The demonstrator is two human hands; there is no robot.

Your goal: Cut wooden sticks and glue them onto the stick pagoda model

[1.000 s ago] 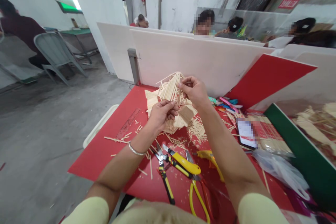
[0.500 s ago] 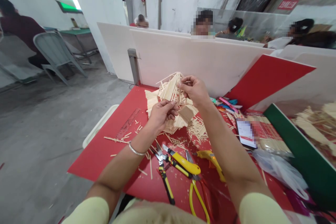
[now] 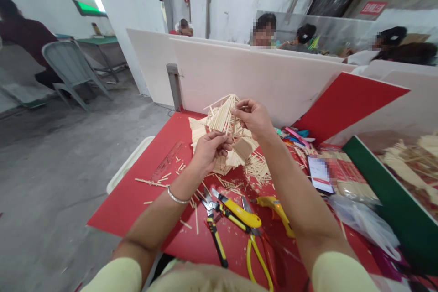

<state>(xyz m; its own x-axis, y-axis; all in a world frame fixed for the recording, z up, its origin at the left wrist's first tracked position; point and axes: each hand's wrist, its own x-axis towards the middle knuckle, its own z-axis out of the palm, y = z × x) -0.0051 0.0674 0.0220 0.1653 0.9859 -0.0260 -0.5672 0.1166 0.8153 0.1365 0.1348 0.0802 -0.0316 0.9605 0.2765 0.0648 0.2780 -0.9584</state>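
— Can you see what those hands are doing from where you stand?

— Mostly. The left hand [image 3: 209, 148] has thumb and forefinger closed on the near edge of a fan of sticks [image 3: 221, 116], its other fingers curled in. The right hand [image 3: 256, 116] pinches the fan's right side, higher up; whether it has one stick or several, I can't tell.

— And where is the fan, exactly?

— Toward the far end of the red tabletop [image 3: 143, 210], in front of the white partition [image 3: 256, 73]. It overlaps a bigger stick structure [image 3: 236, 157], and I can't make out whether the two are joined. The hands hide much of where they meet.

— What else is hard to see?

— The right forearm runs close past the yellow glue gun [image 3: 273, 203]. Nearer, the red-handled tool [image 3: 270, 255] fades into the red surface, and I can't read its shape. The yellow-handled pliers [image 3: 253, 255] overlap it. The clear ruler [image 3: 167, 159] on the left barely shows. The phone [image 3: 320, 173] on the right is partly blurred out, and the partition cuts off the people behind it.

— Has anything changed in the last second?

— Hardly. Both hands keep the same grip, and the fan stays put. Only the far right, with the red wall sign [image 3: 373, 7], sits slightly further left in view.
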